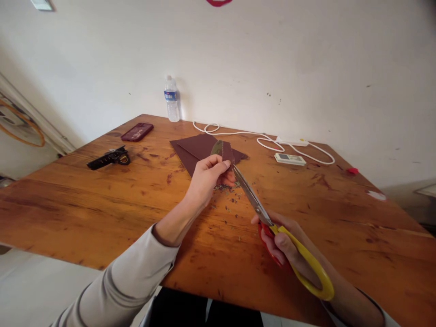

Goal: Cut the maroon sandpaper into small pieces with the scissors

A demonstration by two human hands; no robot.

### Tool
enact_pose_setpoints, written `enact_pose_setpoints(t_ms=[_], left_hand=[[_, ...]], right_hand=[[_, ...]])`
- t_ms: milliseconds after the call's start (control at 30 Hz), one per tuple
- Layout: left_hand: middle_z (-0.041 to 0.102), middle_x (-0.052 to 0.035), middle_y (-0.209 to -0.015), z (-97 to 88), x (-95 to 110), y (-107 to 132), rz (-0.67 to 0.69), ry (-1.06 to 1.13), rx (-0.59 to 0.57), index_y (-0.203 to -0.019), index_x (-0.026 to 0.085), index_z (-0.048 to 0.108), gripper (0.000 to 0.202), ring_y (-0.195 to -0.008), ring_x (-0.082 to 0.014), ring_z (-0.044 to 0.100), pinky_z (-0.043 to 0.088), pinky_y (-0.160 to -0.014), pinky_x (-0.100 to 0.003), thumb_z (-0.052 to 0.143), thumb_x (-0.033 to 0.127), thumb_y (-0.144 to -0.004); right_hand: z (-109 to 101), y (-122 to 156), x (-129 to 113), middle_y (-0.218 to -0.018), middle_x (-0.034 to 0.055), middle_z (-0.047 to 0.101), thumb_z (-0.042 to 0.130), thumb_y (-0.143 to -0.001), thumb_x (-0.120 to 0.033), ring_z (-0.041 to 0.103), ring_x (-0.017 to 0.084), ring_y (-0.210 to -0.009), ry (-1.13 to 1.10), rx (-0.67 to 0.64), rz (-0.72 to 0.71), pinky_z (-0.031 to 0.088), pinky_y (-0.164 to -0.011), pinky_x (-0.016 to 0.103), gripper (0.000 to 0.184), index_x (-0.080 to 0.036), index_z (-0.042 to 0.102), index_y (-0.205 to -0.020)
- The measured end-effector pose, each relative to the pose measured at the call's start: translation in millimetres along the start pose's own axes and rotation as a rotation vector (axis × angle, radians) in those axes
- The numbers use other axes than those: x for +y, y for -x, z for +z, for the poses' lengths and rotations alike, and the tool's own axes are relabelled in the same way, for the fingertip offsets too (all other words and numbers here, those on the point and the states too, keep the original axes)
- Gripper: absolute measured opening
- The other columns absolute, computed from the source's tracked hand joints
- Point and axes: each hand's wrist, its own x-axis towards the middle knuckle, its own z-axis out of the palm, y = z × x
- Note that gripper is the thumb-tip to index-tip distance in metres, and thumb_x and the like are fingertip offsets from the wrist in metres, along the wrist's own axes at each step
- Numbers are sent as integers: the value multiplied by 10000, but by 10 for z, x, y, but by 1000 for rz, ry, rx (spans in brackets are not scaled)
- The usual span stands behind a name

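Between the thumb and fingers of my left hand (207, 179) is a small brown piece of card or leather (227, 152), with a greenish-brown strip along its left side. My right hand (286, 236) grips large scissors (250, 193) with one yellow and one red handle. The blades look nearly closed, and their tips are at the lower right edge of the brown piece, close to my left fingertips. Dark brown sheets (190, 150) lie overlapping on the table behind my left hand. Small scraps (233, 195) are scattered beneath the blades.
On the wooden table (153, 200), a dark red phone (137, 132) and a black hair clip-like object (109, 157) lie left. A water bottle (171, 100) stands by the wall. A white cable (238, 132), a small white device (290, 159) and a red scrap (353, 171) are right.
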Motion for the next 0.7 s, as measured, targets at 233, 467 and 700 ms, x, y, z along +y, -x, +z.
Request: enact_pose_setpoints(t_ms=[233, 467, 700], left_hand=[[648, -20, -558, -31, 21, -5, -15, -15, -26, -633, 172, 500, 236, -480, -126, 630, 539, -505, -238, 667, 194, -799], [640, -18, -567, -41, 43, -5, -4, -48, -42, -633, 166, 503, 231, -493, -125, 635, 543, -497, -236, 649, 178, -812], [639, -8, -580, -38, 57, 14, -8, -91, -30, -632, 170, 518, 222, -471, -111, 612, 527, -481, -230, 652, 186, -808]], right_hand=[[-18, 1, -55, -592, -50, 420, 560, -838, -767, 352, 109, -446, -24, -35, 34, 336, -391, 254, 604, -204, 640, -1040], [55, 41, -201, -645, -81, 362, 468, -854, -815, 252, 80, -433, -122, -61, 100, 313, -400, 234, 640, -223, 561, -1077], [22, 7, -38, -529, -101, 354, 484, -834, -825, 297, 84, -355, -92, -72, 95, 281, -348, 234, 670, -211, 578, -1084]])
